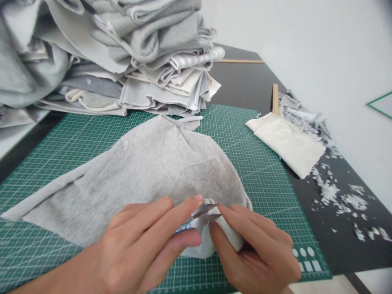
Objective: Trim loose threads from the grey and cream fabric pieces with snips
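My left hand (pixel 137 245) is closed around small thread snips (pixel 200 219) with a blue handle, most of which its fingers cover. The two metal blades point right and are slightly apart, with their tips close to the fingertips of my right hand (pixel 257 249). Between thumb and forefinger, my right hand pinches an edge of grey fabric (pixel 147 171). A paler fold of that fabric hangs below the pinch. The rest of the piece spreads leftward and away over the green cutting mat (pixel 263 175). Whether the blades touch the cloth is hard to see.
Tall stacks of folded grey fabric (pixel 165 45) stand at the back left. A folded cream cloth (pixel 288 141) lies across the mat's right edge, beside a wooden strip (pixel 275 99). Shredded scraps (pixel 330 194) litter the dark table (pixel 339 249) on the right, near the white wall.
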The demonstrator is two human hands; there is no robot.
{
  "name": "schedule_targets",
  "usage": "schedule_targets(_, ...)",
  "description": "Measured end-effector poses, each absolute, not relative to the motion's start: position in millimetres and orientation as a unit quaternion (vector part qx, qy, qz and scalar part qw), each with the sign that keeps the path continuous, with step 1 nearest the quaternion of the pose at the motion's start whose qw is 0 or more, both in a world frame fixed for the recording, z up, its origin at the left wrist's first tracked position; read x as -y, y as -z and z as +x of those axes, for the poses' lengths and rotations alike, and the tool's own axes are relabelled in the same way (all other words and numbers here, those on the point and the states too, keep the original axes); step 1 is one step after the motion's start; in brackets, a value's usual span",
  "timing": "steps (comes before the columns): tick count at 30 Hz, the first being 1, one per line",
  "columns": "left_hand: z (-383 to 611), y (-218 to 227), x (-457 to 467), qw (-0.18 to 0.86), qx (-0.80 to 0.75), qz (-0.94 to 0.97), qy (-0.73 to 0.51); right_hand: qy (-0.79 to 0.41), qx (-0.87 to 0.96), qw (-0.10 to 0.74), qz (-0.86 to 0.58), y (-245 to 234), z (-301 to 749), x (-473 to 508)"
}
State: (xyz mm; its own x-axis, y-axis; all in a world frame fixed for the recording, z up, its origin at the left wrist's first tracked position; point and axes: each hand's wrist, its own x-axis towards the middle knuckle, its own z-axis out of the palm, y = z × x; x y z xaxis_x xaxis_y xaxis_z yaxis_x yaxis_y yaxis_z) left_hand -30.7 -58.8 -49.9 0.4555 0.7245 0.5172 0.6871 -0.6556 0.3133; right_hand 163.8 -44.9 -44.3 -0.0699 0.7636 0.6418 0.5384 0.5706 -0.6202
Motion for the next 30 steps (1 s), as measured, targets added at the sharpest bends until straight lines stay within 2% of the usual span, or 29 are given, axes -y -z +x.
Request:
schedule_targets(24,-33,41,54,-0.038,-0.390,0.877,-0.278,-0.095,0.740,0.485,-0.455,49,171,49)
schedule_targets(30,-30,38,50,-0.060,-0.383,0.874,-0.292,-0.097,0.735,0.507,-0.440,49,170,46)
